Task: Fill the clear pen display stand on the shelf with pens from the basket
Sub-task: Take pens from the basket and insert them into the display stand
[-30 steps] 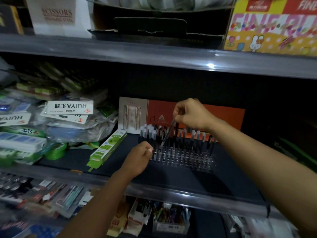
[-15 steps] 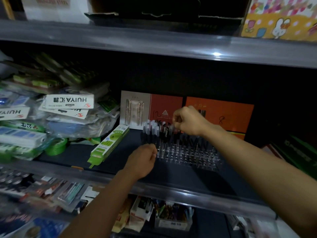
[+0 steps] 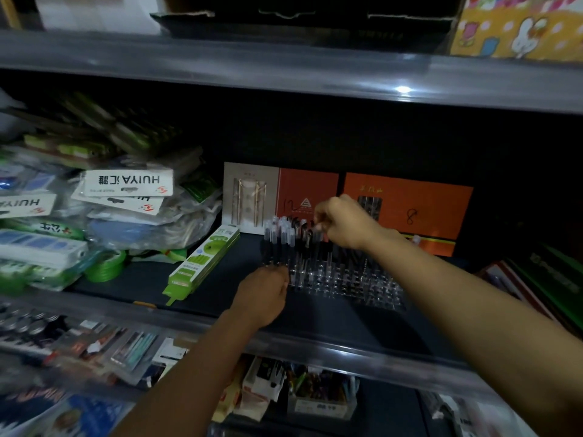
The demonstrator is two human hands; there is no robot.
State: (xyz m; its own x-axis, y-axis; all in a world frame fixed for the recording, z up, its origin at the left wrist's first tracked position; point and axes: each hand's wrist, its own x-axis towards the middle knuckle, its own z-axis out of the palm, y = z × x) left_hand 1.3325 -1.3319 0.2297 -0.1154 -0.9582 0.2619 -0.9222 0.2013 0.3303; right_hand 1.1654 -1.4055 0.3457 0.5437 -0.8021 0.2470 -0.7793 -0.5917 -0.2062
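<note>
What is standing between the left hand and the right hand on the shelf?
In the head view, pens standing upright in the clear pen display stand lie between the left hand and the right hand.

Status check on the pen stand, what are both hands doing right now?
Left hand curled at front left corner of clear pen display stand. Right hand pinching a pen top in the back rows. Front rows empty. Nothing blocking.

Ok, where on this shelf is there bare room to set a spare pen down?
Bare shelf lies between the green pack and the left hand, and in front of the pen stand. The left pile of bagged goods is crowded.
</note>
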